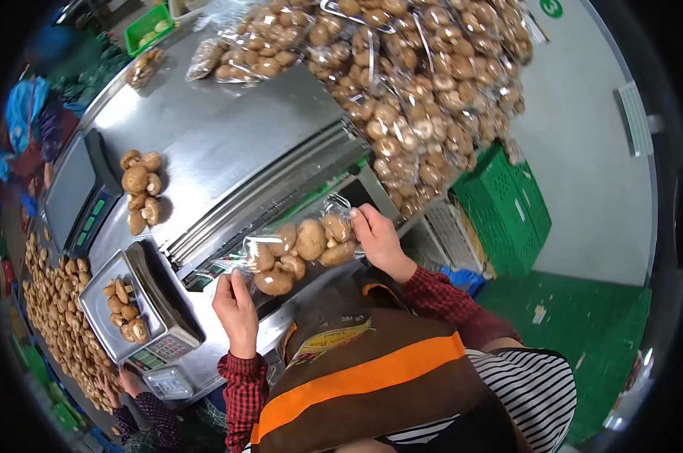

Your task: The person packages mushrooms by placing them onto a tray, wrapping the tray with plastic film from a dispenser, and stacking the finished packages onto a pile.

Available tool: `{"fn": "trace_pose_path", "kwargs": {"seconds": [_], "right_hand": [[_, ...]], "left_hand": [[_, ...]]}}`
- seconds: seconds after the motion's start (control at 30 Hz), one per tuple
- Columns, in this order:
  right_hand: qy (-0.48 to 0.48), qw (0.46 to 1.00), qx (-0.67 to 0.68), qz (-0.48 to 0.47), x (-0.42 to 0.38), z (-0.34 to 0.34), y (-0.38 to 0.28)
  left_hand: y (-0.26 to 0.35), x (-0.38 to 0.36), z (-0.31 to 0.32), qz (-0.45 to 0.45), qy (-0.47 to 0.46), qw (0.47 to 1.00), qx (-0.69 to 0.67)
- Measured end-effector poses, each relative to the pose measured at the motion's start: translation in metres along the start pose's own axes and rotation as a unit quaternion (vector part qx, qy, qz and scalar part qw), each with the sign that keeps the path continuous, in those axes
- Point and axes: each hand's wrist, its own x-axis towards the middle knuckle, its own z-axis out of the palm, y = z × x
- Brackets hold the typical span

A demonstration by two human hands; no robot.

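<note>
A clear plastic bag of brown mushrooms (310, 240) is stretched level between my hands, close to the front of a long metal bag sealer (266, 192). At the bag's left end, my left hand (236, 311) pinches the film between thumb and fingers. The right end is gripped by my right hand (379, 240), its fingertips closed on the gathered plastic. Several large mushroom caps and stems show through the film.
Filled mushroom bags (409, 83) are heaped at the back. On the steel table (228, 124) lies a mushroom pile (141, 189), near a scale (77, 196) and another scale (153, 302) bearing mushrooms. Loose mushrooms (62, 317) and another person's hands (123, 383) are left; green crates (504, 208) stand right.
</note>
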Motion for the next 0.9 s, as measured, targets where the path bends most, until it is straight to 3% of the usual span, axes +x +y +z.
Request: {"fn": "trace_pose_path", "kwargs": {"seconds": [0.13,0.2,0.33,0.37,0.43,0.47,0.5,0.53,0.57,0.6,0.63,0.7,0.73,0.77,0.8,0.87,0.9], "right_hand": [[0.062,0.995,-0.084,-0.001,-0.042,-0.023,0.053],[0.119,0.987,-0.101,-0.021,-0.047,-0.033,0.107],[0.273,0.959,-0.064,0.041,-0.039,0.023,0.154],[0.258,0.961,0.028,0.091,-0.038,0.039,0.157],[0.132,0.981,0.113,0.082,-0.048,0.037,0.146],[0.042,0.986,0.163,0.021,-0.053,0.026,0.116],[-0.056,0.981,0.169,-0.078,-0.059,0.009,0.082],[-0.140,0.960,0.162,-0.179,-0.066,-0.003,0.051],[-0.229,0.928,0.227,-0.187,-0.068,-0.008,0.032],[-0.299,0.896,0.278,-0.173,-0.073,-0.012,0.016],[-0.358,0.866,0.314,-0.151,-0.079,-0.015,0.003],[-0.445,0.809,0.379,-0.061,-0.084,-0.009,-0.002],[-0.472,0.770,0.428,0.032,-0.085,0.001,0.005],[-0.466,0.713,0.494,0.178,-0.083,0.012,0.017],[-0.413,0.683,0.526,0.293,-0.076,0.012,0.026],[-0.297,0.888,0.328,0.124,-0.051,-0.044,-0.011],[-0.310,0.877,0.361,0.069,-0.046,-0.057,-0.022]], "left_hand": [[-0.044,-0.004,0.010,0.076,-0.017,0.994,0.082],[-0.060,0.009,0.020,0.311,0.024,0.894,0.323],[-0.054,0.032,0.080,0.382,0.042,0.848,0.365],[-0.052,0.033,0.091,0.373,0.033,0.861,0.344],[-0.057,0.040,0.107,0.330,0.024,0.894,0.302],[-0.055,0.038,0.102,0.208,-0.093,0.952,0.203],[-0.069,0.033,0.108,0.155,-0.168,0.973,-0.027],[-0.085,0.022,0.111,0.093,-0.238,0.934,-0.251],[-0.082,0.004,0.093,0.405,-0.171,0.897,0.041],[-0.065,-0.011,0.087,0.289,-0.239,0.921,-0.105],[-0.046,-0.024,0.081,0.196,-0.283,0.904,-0.253],[-0.006,-0.040,0.070,0.189,-0.319,0.850,-0.375],[0.013,-0.047,0.065,0.221,-0.333,0.824,-0.403],[0.028,-0.056,0.054,0.085,-0.350,0.832,-0.422],[0.050,-0.057,0.053,0.054,-0.433,0.789,-0.433],[0.070,-0.059,0.044,0.021,-0.484,0.777,-0.403],[0.075,-0.058,0.039,0.009,-0.496,0.775,-0.391]]}}
